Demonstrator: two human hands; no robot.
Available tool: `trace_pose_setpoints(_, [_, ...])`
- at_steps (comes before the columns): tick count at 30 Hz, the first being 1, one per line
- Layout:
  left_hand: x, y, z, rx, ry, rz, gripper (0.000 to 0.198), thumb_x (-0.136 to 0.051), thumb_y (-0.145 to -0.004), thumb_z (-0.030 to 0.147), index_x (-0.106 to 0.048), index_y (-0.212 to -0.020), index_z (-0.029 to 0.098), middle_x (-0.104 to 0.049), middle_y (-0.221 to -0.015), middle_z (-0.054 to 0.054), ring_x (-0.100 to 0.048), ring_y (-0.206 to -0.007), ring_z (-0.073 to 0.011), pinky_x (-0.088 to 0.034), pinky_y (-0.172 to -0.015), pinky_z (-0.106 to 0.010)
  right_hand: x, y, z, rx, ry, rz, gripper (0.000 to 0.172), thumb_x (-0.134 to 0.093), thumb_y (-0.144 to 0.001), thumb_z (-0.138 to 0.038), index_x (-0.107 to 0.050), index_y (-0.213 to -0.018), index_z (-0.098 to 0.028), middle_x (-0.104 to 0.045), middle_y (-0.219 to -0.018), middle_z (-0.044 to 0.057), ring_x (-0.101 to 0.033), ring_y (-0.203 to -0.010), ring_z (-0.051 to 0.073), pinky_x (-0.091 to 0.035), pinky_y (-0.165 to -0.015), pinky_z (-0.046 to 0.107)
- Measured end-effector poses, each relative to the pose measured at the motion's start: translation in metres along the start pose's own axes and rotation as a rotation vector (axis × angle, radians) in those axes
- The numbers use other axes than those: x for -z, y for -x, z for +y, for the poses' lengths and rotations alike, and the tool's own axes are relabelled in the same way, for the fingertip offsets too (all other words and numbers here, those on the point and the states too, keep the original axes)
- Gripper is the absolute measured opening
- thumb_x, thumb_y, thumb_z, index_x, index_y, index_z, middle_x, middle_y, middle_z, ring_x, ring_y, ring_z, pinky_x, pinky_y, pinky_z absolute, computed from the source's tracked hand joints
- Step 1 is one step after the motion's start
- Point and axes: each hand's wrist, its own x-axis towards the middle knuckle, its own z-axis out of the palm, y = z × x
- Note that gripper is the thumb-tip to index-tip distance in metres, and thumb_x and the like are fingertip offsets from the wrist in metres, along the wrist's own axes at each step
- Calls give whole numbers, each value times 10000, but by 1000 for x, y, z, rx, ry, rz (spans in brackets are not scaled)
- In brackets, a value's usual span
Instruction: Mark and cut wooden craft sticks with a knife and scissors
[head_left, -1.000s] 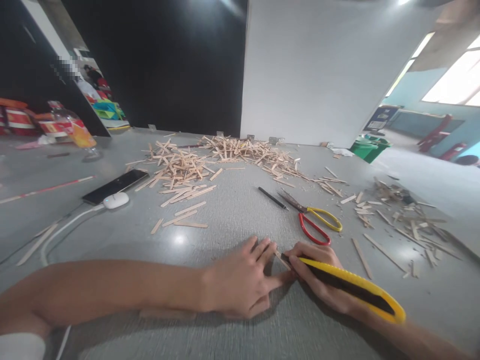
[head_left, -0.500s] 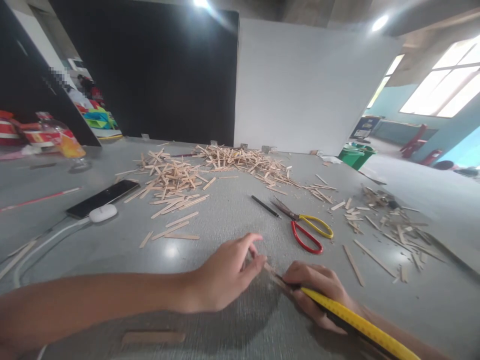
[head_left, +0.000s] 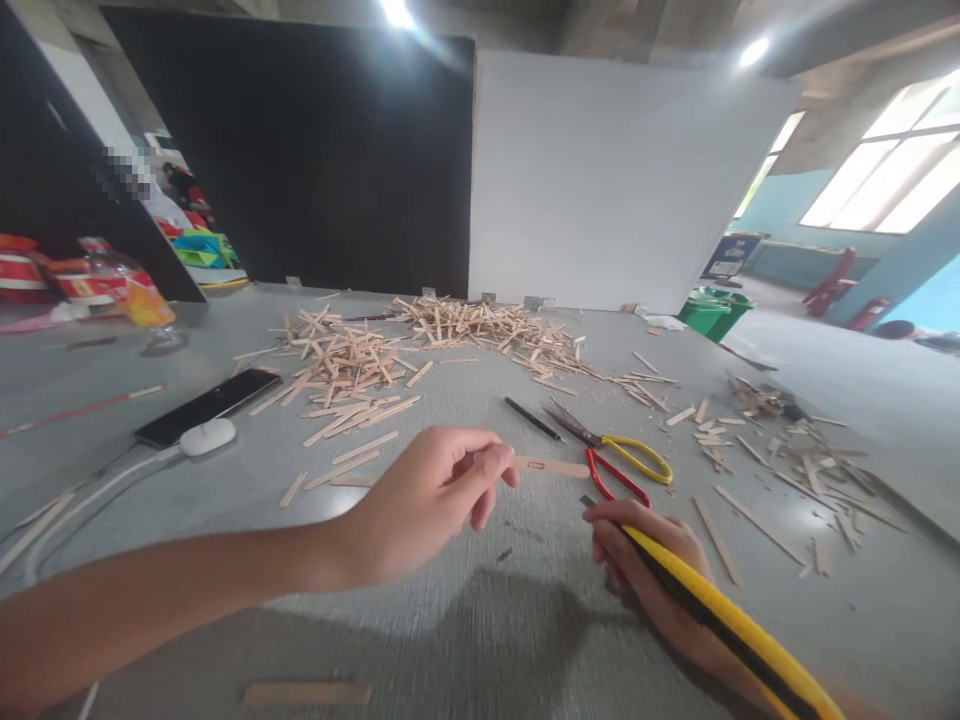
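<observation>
Between the thumb and fingers of my left hand [head_left: 439, 495] is a wooden craft stick [head_left: 562, 467], held level above the table. A small rectangular slot or outline shows near its middle. My right hand [head_left: 652, 555] is closed around a yellow and black utility knife [head_left: 720, 610], its dark blade tip just below the stick's free end and apart from it. Scissors [head_left: 600, 440] with one red and one yellow handle lie beyond the hands, beside a dark pen [head_left: 532, 418]. Another craft stick [head_left: 307, 692] lies near the front edge of the view.
Piles of craft sticks [head_left: 480, 325] spread across the back of the grey table [head_left: 420, 640]. Stick scraps [head_left: 802, 460] lie at right. A phone [head_left: 210, 405], a white earbud case [head_left: 208, 437] with a cable and a drink bottle [head_left: 142, 300] are at left. Black and white panels stand behind.
My left hand has lifted the stick and turned it level, with the slot now in view. My right hand has drawn the knife away to the right.
</observation>
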Motion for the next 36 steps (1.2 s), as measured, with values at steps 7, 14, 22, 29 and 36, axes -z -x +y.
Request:
trace_pose_setpoints(7, [6,20,18,-74,3,41,467,-407,-1099,498,-708,-909,195,-584,-571,54,-503,-515,-88,-425,-534,-201,-5,-10,6,-97,-10,-54,223,-508,-1043,-291,-579,-1254,-278,-705,-868,28,-624,-606,154,-524,-519,256])
trace_pose_setpoints(14, [4,22,16,-42,48,25,406,-392,-1096,536,-593,-935,224,-645,-674,53,-523,-539,-99,-457,-528,-208,12,4,-5,258,133,-82,425,-372,-1078,-194,-515,-1470,-275,-751,-1029,80,-745,-805,208,-630,-696,347])
trace_pose_setpoints(22, [9,-6,-6,102,-152,-153,348,-416,-1078,434,-623,-932,196,-715,-840,1,-536,-498,-87,-400,-478,-223,9,4,-13,413,-80,237,566,-494,-1015,-33,-440,-1455,-386,-694,-1310,74,-778,-840,171,-656,-560,262])
trace_pose_setpoints(29, [-3,-33,-47,272,-231,-533,209,-474,-1007,228,-519,-804,203,-646,-603,28,-516,-395,-104,-407,-454,-216,18,-6,-20,567,687,-204,367,-393,-1106,-183,-521,-1446,-141,-759,-1148,161,-758,-967,265,-669,-793,385])
trace_pose_setpoints(36, [-10,-33,-51,260,-221,-590,193,-454,-1014,238,-562,-858,203,-648,-622,25,-536,-397,-107,-417,-450,-209,6,2,-3,754,900,-304,363,-450,-1048,-98,-552,-1363,50,-738,-953,184,-686,-774,298,-625,-602,427])
